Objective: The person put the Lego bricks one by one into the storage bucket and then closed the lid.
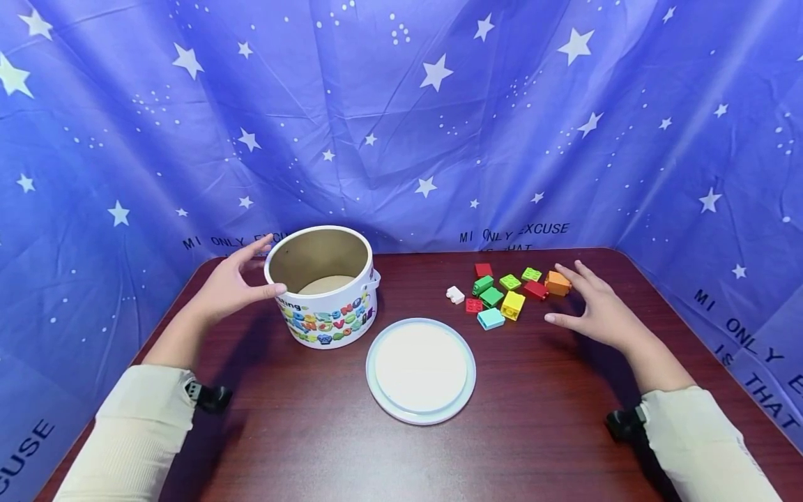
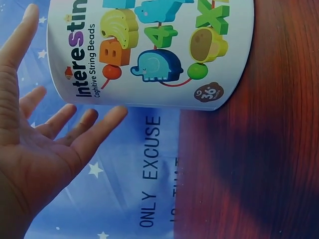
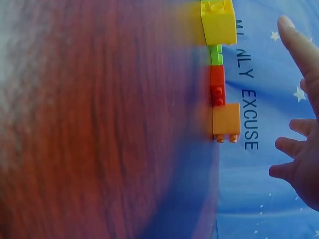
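Note:
A white round tub with colourful letter prints stands at the left of the table, its top uncovered. My left hand is beside the tub's left side, thumb and fingers spread; in the left wrist view the tub is just past the fingers, which do not wrap it. My right hand hovers near the right end of a group of toy bricks, fingers spread and holding nothing. Nearest to it are an orange brick and a dark red brick. The right wrist view shows a yellow brick too.
A white round lid lies flat on the dark red wooden table, in front of the tub. Other bricks lie loose, among them a light blue brick and a white brick. Blue star-printed cloth hangs behind the table.

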